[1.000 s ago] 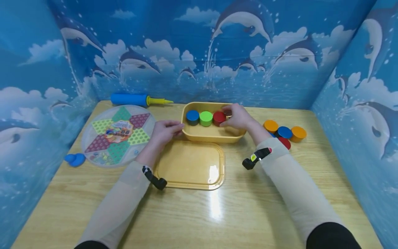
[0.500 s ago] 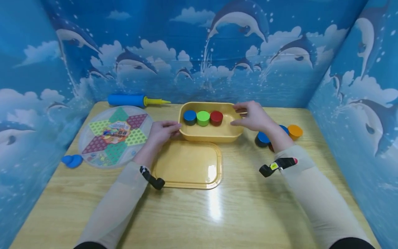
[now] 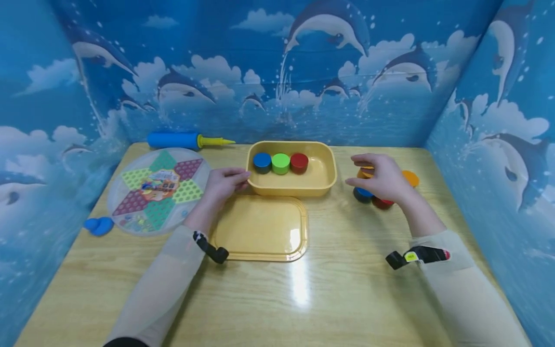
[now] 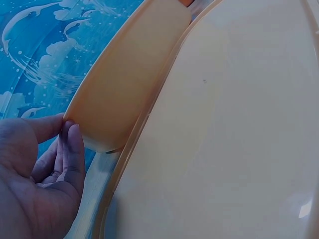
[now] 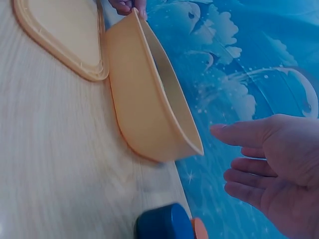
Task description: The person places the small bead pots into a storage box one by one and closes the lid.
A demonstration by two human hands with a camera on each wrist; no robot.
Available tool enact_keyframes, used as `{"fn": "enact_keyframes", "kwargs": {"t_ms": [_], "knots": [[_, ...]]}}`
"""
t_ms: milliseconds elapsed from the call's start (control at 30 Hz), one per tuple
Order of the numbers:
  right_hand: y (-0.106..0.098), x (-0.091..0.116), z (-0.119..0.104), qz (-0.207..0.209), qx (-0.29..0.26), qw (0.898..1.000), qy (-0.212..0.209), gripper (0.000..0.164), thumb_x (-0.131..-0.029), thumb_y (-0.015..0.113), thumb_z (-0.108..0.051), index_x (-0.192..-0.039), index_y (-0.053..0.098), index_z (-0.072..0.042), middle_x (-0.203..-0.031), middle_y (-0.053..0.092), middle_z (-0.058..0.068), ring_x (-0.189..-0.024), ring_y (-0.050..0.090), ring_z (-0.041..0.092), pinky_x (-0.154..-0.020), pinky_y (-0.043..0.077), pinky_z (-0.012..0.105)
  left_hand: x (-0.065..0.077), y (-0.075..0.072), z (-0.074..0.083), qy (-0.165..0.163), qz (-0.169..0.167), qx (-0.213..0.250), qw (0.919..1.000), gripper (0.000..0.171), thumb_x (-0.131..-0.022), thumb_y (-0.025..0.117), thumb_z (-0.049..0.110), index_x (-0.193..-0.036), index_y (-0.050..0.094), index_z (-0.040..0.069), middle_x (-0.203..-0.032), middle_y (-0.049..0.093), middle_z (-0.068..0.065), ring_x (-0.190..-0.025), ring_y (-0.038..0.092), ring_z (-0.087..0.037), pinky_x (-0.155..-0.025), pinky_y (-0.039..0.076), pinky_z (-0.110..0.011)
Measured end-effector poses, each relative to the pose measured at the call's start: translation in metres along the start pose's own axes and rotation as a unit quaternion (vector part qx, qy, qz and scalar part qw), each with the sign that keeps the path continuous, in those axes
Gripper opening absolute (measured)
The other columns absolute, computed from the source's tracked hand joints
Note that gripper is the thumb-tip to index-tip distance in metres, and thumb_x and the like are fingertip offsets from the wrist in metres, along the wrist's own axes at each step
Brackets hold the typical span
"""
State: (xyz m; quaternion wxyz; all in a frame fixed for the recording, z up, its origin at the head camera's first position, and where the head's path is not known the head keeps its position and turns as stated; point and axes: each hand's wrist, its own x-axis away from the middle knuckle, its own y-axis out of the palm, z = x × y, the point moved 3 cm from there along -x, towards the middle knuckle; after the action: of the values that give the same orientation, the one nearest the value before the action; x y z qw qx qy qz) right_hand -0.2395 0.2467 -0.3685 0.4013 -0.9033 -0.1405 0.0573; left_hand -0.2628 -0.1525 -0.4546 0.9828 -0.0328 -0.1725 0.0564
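A yellow plastic box stands near the back of the table, holding a blue, a green and a red short cylinder in a row at its left. With thumb and fingers, my left hand pinches the box's left rim, plain in the left wrist view. My right hand is off to the box's right, fingers loosely spread and holding nothing. It overlaps a cluster of short cylinders, among them a blue one, a red one and an orange one; others are partly hidden.
The box's yellow lid lies flat just in front of it. At the left are a round game board, a blue pump with yellow nozzle and a small blue object. Dolphin-print cloth surrounds the table's back and sides.
My right hand has left the red cylinder in the box and moved right, out over the loose cylinders. My left hand keeps its grip on the rim.
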Motion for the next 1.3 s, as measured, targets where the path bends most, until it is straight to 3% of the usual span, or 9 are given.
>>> {"fn": "enact_keyframes", "kwargs": {"t_ms": [567, 767, 833, 933, 1067, 1200, 1300], "knots": [[-0.016, 0.052, 0.064, 0.044, 0.010, 0.997, 0.058, 0.065, -0.096, 0.082, -0.017, -0.143, 0.051, 0.017, -0.143, 0.053, 0.038, -0.129, 0.055, 0.056, -0.106, 0.049, 0.063, 0.001, 0.000, 0.002, -0.003, -0.003, 0.001, 1.0000, 0.036, -0.099, 0.079, 0.018, -0.128, 0.072, -0.001, -0.120, 0.069, -0.016, -0.093, 0.073, -0.017, -0.089, 0.062, -0.031], [-0.013, 0.066, 0.081, 0.068, 0.011, 0.993, 0.095, 0.066, -0.097, 0.081, -0.027, -0.141, 0.055, 0.015, -0.139, 0.057, 0.037, -0.125, 0.058, 0.056, -0.101, 0.052, 0.061, 0.002, 0.001, 0.002, 0.001, -0.006, -0.003, 1.0000, 0.035, -0.099, 0.079, 0.018, -0.127, 0.072, -0.001, -0.119, 0.070, -0.016, -0.093, 0.072, -0.018, -0.090, 0.062, -0.031], [-0.010, 0.071, 0.085, 0.076, 0.004, 0.991, 0.114, 0.067, -0.097, 0.081, -0.031, -0.140, 0.056, 0.013, -0.138, 0.058, 0.035, -0.123, 0.061, 0.054, -0.098, 0.056, 0.055, 0.002, 0.001, 0.001, 0.001, -0.005, -0.001, 1.0000, 0.034, -0.099, 0.079, 0.017, -0.127, 0.072, -0.002, -0.119, 0.070, -0.016, -0.093, 0.072, -0.018, -0.090, 0.062, -0.032], [-0.004, 0.075, 0.091, 0.086, -0.008, 0.988, 0.132, 0.071, -0.095, 0.082, -0.037, -0.140, 0.057, 0.012, -0.136, 0.060, 0.035, -0.118, 0.065, 0.051, -0.086, 0.063, 0.031, 0.002, 0.001, 0.001, 0.001, -0.003, -0.004, 1.0000, 0.032, -0.099, 0.078, 0.017, -0.126, 0.073, -0.001, -0.118, 0.070, -0.016, -0.093, 0.072, -0.018, -0.089, 0.062, -0.032], [0.003, 0.076, 0.097, 0.100, -0.009, 0.985, 0.140, 0.073, -0.094, 0.083, -0.040, -0.139, 0.057, 0.012, -0.133, 0.062, 0.034, -0.114, 0.068, 0.047, -0.071, 0.049, 0.003, 0.002, 0.000, 0.001, -0.002, -0.001, -0.006, 1.0000, 0.033, -0.100, 0.078, 0.018, -0.127, 0.072, 0.000, -0.119, 0.069, -0.015, -0.094, 0.072, -0.018, -0.090, 0.062, -0.031], [0.007, 0.075, 0.100, 0.115, 0.000, 0.982, 0.149, 0.077, -0.092, 0.084, -0.044, -0.139, 0.057, 0.010, -0.133, 0.062, 0.032, -0.113, 0.067, 0.046, -0.070, 0.044, 0.001, 0.002, 0.000, 0.002, -0.004, 0.000, -0.005, 1.0000, 0.033, -0.100, 0.077, 0.018, -0.127, 0.072, 0.000, -0.121, 0.069, -0.015, -0.095, 0.073, -0.019, -0.089, 0.062, -0.031], [0.010, 0.074, 0.102, 0.119, 0.001, 0.980, 0.159, 0.083, -0.090, 0.084, -0.049, -0.141, 0.056, 0.010, -0.135, 0.061, 0.032, -0.115, 0.066, 0.046, -0.076, 0.049, 0.009, 0.002, 0.000, 0.002, -0.006, -0.001, -0.007, 1.0000, 0.034, -0.100, 0.077, 0.018, -0.128, 0.072, 0.000, -0.123, 0.069, -0.016, -0.097, 0.073, -0.019, -0.089, 0.062, -0.030]]}}
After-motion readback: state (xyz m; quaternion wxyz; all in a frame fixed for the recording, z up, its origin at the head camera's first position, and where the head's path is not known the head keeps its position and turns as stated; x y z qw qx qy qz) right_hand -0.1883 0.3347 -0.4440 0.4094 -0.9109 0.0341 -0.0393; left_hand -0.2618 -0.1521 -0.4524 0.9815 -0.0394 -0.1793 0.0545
